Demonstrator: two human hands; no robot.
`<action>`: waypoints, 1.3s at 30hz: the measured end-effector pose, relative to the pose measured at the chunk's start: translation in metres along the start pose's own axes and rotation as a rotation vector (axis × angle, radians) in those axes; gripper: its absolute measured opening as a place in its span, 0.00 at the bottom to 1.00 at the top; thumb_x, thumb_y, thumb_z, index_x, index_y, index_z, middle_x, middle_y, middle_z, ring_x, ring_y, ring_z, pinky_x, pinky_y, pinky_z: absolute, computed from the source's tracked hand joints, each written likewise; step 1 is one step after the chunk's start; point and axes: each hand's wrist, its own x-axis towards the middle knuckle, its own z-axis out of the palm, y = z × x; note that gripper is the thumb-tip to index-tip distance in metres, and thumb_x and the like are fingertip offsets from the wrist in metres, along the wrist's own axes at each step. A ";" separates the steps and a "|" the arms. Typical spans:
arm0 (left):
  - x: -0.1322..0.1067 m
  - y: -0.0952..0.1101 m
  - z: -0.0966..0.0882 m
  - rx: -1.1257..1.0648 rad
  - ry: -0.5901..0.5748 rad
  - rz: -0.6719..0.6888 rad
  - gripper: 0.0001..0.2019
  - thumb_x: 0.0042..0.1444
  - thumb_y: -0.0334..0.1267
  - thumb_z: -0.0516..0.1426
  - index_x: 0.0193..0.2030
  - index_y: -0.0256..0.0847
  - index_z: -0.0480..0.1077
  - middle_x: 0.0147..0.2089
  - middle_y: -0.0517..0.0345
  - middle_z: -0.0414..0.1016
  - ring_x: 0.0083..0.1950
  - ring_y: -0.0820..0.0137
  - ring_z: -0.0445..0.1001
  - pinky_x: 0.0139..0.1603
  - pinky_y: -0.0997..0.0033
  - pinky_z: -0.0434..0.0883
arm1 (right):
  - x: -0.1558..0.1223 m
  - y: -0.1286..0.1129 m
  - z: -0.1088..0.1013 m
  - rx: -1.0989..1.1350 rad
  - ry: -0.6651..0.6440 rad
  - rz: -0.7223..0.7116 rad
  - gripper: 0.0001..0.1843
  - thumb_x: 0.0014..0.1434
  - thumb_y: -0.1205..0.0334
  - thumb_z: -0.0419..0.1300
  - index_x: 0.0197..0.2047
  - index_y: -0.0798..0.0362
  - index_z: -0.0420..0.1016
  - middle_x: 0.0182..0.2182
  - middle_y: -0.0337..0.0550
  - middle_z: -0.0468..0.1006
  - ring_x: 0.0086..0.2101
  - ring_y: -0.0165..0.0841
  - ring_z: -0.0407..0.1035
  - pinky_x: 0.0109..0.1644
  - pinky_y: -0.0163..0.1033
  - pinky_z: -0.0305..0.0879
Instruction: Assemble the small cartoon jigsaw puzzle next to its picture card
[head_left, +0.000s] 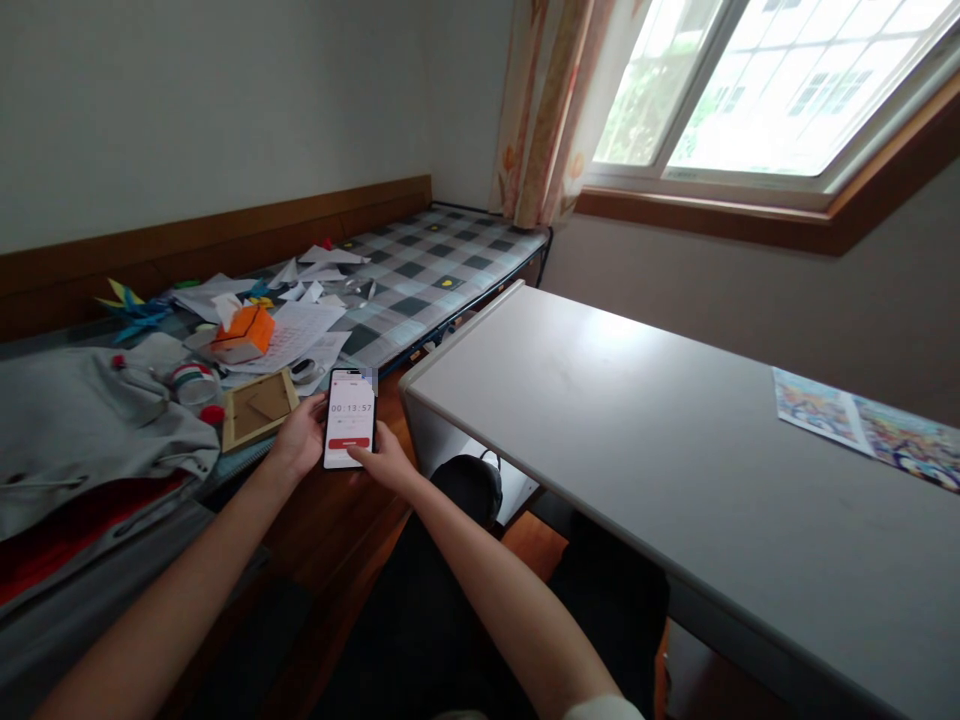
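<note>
Between my hands is a smartphone [350,420], upright, with a timer reading and a red button on its lit screen. My left hand [301,438] grips its left edge. Around its lower right side closes my right hand [388,458], the thumb lying over the bottom of the screen. Some of the fingers are hidden behind the phone. Just left of my left hand lies a wooden picture frame [259,410] on the bed's edge.
A checked bed [420,270] holds papers [296,335], an orange tissue box [245,333], a clear jar [193,384] and a grey bag [97,430]. To the right stands a white table [600,400] with colourful printed sheets [862,420]. Beyond are a curtain [547,110] and a window.
</note>
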 end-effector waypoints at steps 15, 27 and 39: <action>0.005 -0.013 -0.006 0.113 -0.133 0.121 0.16 0.55 0.25 0.54 0.49 0.41 0.72 0.42 0.54 0.79 0.35 0.69 0.77 0.36 0.71 0.75 | -0.007 -0.015 0.000 -0.030 0.022 -0.017 0.29 0.48 0.45 0.65 0.46 0.53 0.63 0.38 0.44 0.74 0.28 0.30 0.70 0.22 0.34 0.70; 0.017 -0.020 -0.007 0.034 -0.087 0.161 0.13 0.55 0.24 0.53 0.42 0.38 0.75 0.34 0.58 0.79 0.32 0.72 0.78 0.36 0.74 0.76 | -0.048 0.016 -0.097 -1.554 -0.018 0.036 0.20 0.61 0.50 0.53 0.36 0.56 0.80 0.36 0.55 0.81 0.43 0.43 0.72 0.53 0.48 0.56; 0.026 -0.023 -0.007 -0.010 -0.069 0.117 0.12 0.55 0.25 0.54 0.44 0.37 0.73 0.36 0.56 0.79 0.32 0.72 0.77 0.31 0.76 0.75 | -0.058 0.032 -0.099 -1.680 0.038 0.047 0.21 0.62 0.57 0.50 0.39 0.59 0.81 0.38 0.57 0.81 0.47 0.42 0.69 0.60 0.47 0.46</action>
